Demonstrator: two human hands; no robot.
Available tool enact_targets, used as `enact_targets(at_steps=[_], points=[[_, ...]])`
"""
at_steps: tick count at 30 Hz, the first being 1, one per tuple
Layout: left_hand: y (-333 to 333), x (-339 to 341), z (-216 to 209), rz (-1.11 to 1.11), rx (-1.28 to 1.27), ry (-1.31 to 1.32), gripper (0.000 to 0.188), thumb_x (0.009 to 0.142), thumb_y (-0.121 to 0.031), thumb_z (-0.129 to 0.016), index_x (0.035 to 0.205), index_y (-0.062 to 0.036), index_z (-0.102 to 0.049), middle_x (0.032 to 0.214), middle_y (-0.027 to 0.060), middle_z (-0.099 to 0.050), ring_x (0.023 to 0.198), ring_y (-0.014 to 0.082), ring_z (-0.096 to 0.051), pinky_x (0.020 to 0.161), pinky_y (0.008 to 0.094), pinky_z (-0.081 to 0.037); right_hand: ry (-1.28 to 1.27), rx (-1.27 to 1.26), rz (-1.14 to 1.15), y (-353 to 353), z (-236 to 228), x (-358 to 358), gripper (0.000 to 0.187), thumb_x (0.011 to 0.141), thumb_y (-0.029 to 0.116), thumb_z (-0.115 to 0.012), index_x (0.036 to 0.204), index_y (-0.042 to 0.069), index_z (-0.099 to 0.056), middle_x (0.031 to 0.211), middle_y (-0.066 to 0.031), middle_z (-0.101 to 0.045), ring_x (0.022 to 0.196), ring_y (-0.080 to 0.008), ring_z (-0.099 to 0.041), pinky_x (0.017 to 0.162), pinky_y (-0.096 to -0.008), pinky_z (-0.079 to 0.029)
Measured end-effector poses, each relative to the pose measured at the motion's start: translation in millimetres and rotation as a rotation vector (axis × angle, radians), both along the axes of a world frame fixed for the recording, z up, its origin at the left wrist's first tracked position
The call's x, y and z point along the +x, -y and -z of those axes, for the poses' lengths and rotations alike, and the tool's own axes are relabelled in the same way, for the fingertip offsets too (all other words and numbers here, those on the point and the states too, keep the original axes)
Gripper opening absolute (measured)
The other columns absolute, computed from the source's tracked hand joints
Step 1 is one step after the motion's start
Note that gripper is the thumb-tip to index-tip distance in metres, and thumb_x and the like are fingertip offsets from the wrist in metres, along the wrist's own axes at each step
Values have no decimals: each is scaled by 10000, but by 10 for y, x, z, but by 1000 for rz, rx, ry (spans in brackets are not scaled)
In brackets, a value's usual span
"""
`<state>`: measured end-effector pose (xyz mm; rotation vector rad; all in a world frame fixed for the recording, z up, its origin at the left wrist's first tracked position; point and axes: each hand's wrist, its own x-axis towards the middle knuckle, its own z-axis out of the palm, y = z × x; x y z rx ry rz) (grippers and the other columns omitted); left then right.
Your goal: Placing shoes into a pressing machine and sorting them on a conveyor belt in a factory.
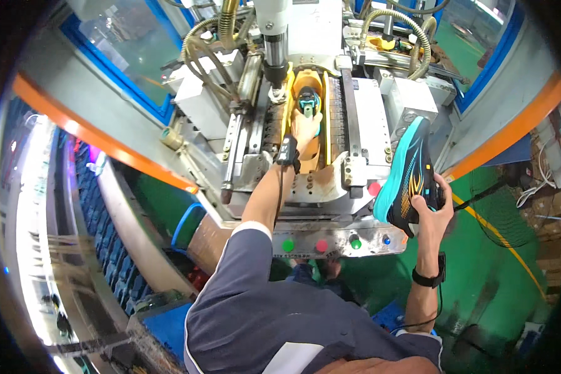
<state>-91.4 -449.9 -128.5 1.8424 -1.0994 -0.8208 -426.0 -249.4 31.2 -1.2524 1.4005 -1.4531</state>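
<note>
Right grip (436,215): pinching one black-and-turquoise shoe (409,174), held aloft. Left grip (304,131): at second shoe (307,98), inside yellow trough (328,121); whether spread or pinching, cannot tell.

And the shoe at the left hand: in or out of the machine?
In: the shoe sits between the yellow walls of the machine, with the left hand on it.
</note>
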Motion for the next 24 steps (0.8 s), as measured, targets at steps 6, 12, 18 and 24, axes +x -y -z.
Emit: enact_targets(at_steps=[6,12,18,24], points=[[156,69,35,-119,78,138,771,755,-195,-655,1399,58,-313,1335,294,-489,1222,430,-502,1045,444,-404,-247,-24,13,611,11,214,521,695,77,-710,1189,-16,-575,962,-68,-651,863,-134,-607,798,-279,-501],[-1313,382,-552,-47,-43,-1106,443,774,-150,-749,1136,34,-570,1071,105,-646,898,229,-650,747,352,-551,-532,124,-228,2264,84,985,498,667,213,-780,1099,2,-648,934,-124,-693,818,-189,-654,747,-303,-515],[-3472,564,-1128,-220,-199,-925,628,755,-80,-737,1299,74,-465,1193,113,-589,1085,197,-581,997,325,-423,-853,91,-478,2670,419,2540,414,661,240,-764,970,-20,-676,907,-171,-703,852,-301,-694,770,-377,-539],[-4974,453,-1464,-617,-334,-735,596,803,-27,-614,1353,73,-406,1274,156,-542,1147,228,-559,983,373,-454,-1146,-52,-167,2806,1618,3128,456,731,254,-696,1061,-5,-517,942,-247,-683,897,-387,-683,794,-445,-549]])
